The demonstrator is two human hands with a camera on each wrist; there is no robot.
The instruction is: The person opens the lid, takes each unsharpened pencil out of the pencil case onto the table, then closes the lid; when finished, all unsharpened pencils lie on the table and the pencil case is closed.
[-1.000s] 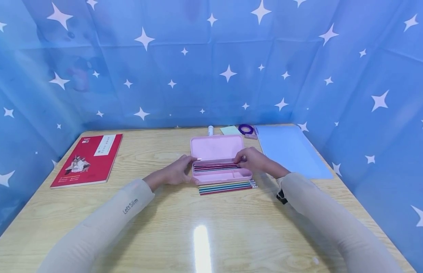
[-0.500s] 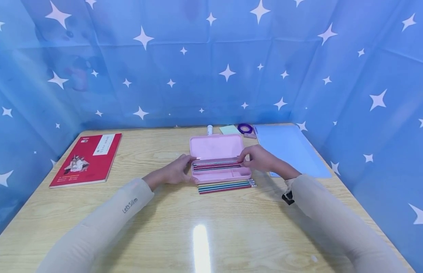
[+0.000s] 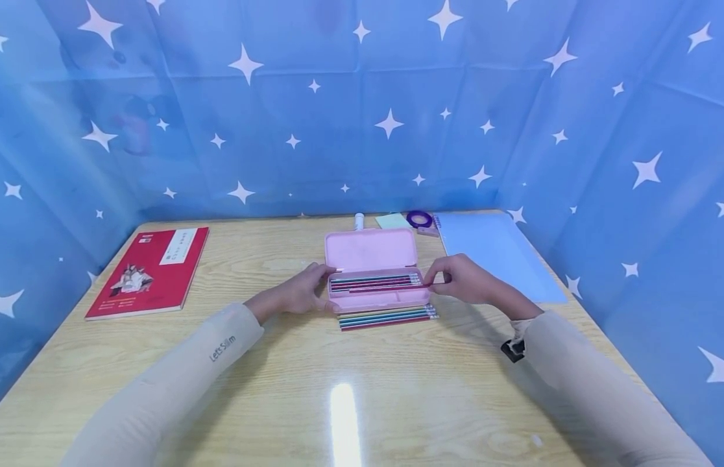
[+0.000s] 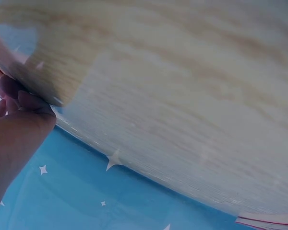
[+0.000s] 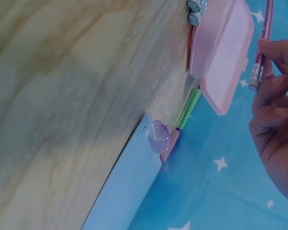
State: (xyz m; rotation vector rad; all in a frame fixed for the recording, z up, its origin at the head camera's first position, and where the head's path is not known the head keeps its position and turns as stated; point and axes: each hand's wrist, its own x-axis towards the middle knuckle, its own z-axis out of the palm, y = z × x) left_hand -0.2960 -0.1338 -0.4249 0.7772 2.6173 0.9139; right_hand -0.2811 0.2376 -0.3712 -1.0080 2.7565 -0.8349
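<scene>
An open pink pencil case (image 3: 370, 253) lies on the wooden table (image 3: 350, 389), with several coloured pencils in its tray. My left hand (image 3: 305, 290) holds the case's left end. My right hand (image 3: 464, 279) is just right of the case and pinches the eraser end of a red pencil (image 3: 391, 287), which slants across the tray; the right wrist view shows that pencil (image 5: 263, 38) held in the fingers beside the case lid (image 5: 221, 52). A row of several more pencils (image 3: 388, 318) lies on the table in front of the case.
A red book (image 3: 148, 272) lies at the left. A light blue folder (image 3: 493, 256) lies at the right. A purple tape roll (image 3: 420, 220), a green note pad (image 3: 394, 222) and a small white tube (image 3: 359, 222) sit behind the case. Blue star-patterned curtains enclose the table.
My right hand has drawn back to the right from the case's right end, with a red pencil now pinched and partly pulled out. The left hand stayed put.
</scene>
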